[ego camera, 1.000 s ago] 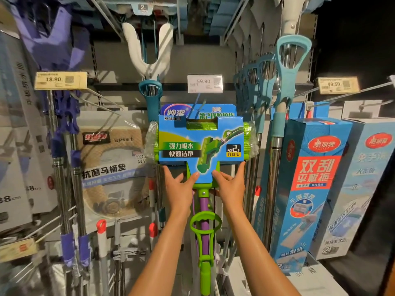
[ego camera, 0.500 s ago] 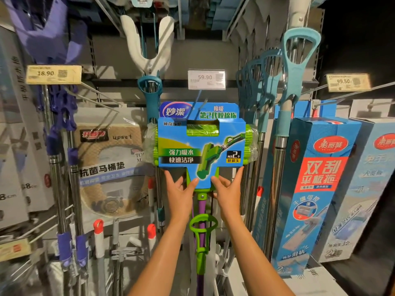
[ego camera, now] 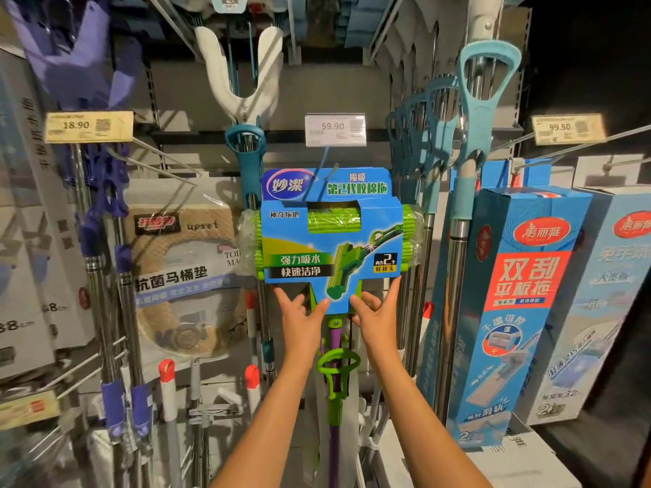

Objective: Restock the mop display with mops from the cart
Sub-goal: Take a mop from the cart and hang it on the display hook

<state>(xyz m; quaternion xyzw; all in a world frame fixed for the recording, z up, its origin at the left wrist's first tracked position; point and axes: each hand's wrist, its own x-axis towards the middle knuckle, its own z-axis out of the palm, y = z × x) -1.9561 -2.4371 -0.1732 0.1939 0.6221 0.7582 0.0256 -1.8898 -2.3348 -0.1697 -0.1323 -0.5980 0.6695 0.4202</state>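
Two hands hold the sponge mop [ego camera: 331, 241] at the centre of the frame, just under the 59.90 price tag [ego camera: 335, 129]. The left hand [ego camera: 301, 311] and right hand [ego camera: 375, 311] each have fingers spread and fairly straight against the lower edge of its blue card sleeve, steadying rather than clasping it; neither thumb clearly wraps the card.

The card's top appears to sit on a display hook [ego camera: 326, 170], but whether the hook passes fully through the hang slot cannot be told. If it is only half on, letting go could drop the mop head, and the purple-and-green handle [ego camera: 334, 399] would swing into the steel handles [ego camera: 419, 276] crowded to its right. Pushing upward on thin card may also crease or tear it.
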